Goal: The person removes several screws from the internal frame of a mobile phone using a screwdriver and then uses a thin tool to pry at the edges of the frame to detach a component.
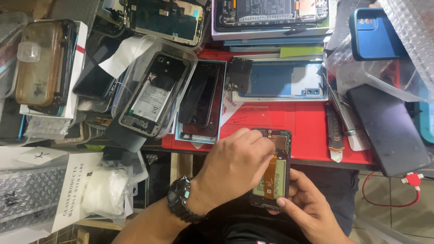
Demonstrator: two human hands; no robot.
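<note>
- At the near edge of the red mat (271, 119), the opened phone (271, 169) sits upright between both hands.
- The right hand (312, 210) cradles its lower end, thumb curled on the frame.
- The left hand (233, 165), wearing a black watch (183, 205), pinches fingertips (266, 144) at the phone's upper interior; whether they grip anything cannot be told.
- Tweezers (339, 110) lie nearby on the mat.

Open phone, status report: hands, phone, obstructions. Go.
Left hand fingertips on open phone, upper end. Right hand grips its lower edge. Phone backless, held at red mat edge. Nothing blocking.
</note>
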